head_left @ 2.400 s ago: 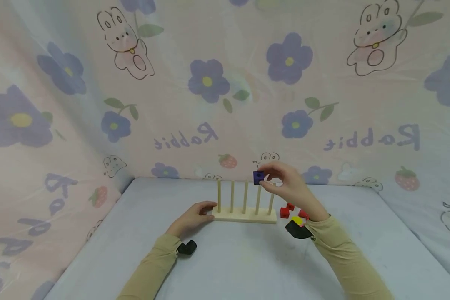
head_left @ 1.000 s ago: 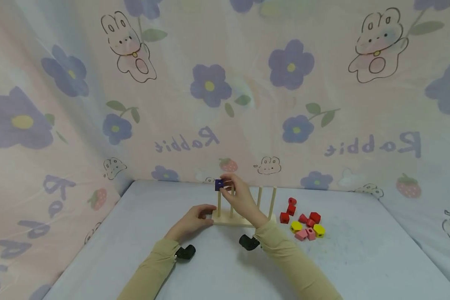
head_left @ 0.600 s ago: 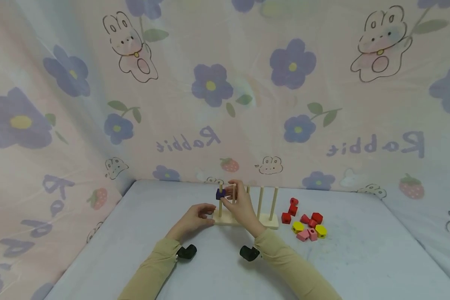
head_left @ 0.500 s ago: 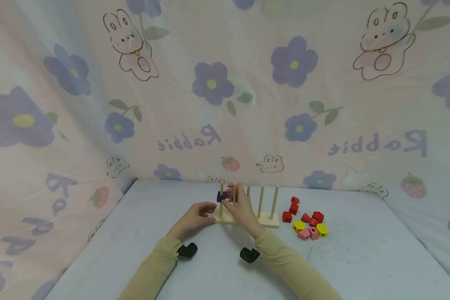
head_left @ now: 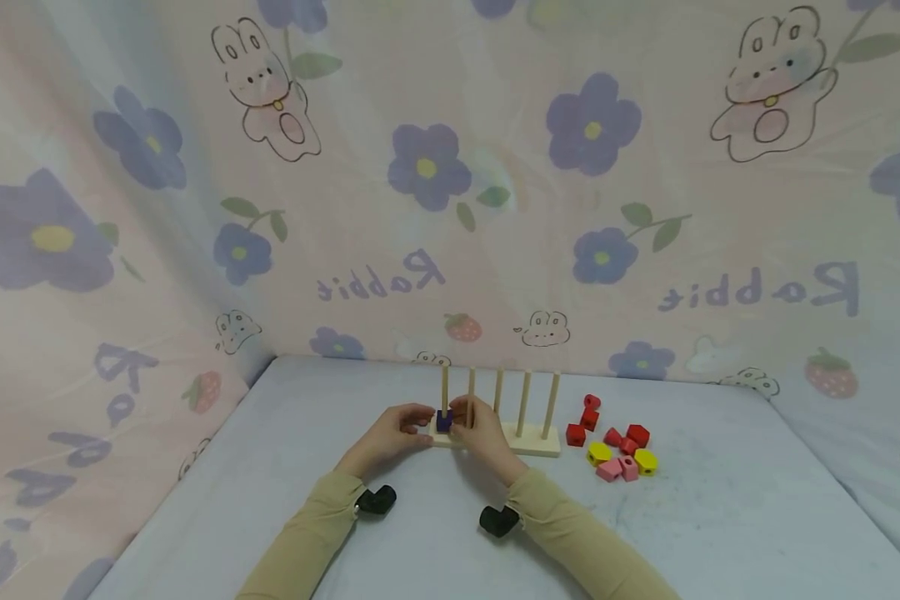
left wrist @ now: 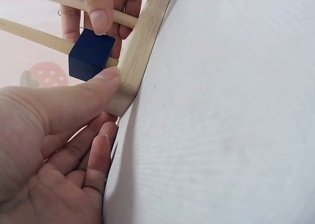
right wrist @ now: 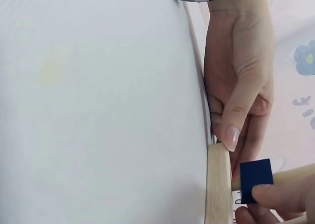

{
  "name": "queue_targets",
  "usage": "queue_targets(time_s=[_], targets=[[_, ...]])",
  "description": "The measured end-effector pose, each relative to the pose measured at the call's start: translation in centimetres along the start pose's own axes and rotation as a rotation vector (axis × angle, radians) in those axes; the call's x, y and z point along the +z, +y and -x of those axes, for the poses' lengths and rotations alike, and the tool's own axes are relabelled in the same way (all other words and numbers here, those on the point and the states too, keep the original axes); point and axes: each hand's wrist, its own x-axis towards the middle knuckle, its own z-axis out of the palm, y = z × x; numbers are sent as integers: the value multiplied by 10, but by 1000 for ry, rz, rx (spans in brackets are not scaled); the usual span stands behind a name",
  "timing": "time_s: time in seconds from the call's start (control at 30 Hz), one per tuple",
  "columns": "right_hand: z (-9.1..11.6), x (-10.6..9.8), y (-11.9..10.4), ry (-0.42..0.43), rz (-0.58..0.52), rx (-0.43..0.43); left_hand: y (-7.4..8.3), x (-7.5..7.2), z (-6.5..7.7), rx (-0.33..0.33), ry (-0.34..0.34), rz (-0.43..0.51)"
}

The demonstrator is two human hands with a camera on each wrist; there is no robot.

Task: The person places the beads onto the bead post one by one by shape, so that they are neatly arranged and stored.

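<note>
A dark blue cube bead (head_left: 444, 422) is threaded on the leftmost peg of a wooden peg stand (head_left: 534, 442). In the left wrist view the bead (left wrist: 90, 55) sits low on the peg, with a short stretch of peg showing between it and the base. My right hand (head_left: 484, 435) pinches the bead, its thumb on one face in the right wrist view and the other fingers partly hidden behind. My left hand (head_left: 388, 437) holds the left end of the stand's base, thumb on the wood. The other pegs carry nothing.
Right of the stand lie several loose beads: red ones such as a red cube (head_left: 576, 435), a yellow bead (head_left: 599, 454) and a pink bead (head_left: 609, 470). A patterned curtain (head_left: 495, 225) hangs behind the white table (head_left: 435, 550).
My right hand has carried the blue cube bead from above the right side of the stand leftward, threaded it on the leftmost peg and slid it down near the base. My left hand stays at the base.
</note>
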Motion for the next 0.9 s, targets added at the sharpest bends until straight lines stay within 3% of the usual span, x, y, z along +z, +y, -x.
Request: queue_targets(time_s=[0.23,0.5,0.73,0.9], targets=[[5,-8,-2,-21,73,-10,2,2,-2,11,0,-5],[25,-31,-11,-139,97,31,1,2,1,-10,10,-39],[50,-81,-19,-205,65,34,4,3,2,-23,21,-32],[60,-128,-17,-168,86,62,2,4,0,-19,26,-37]])
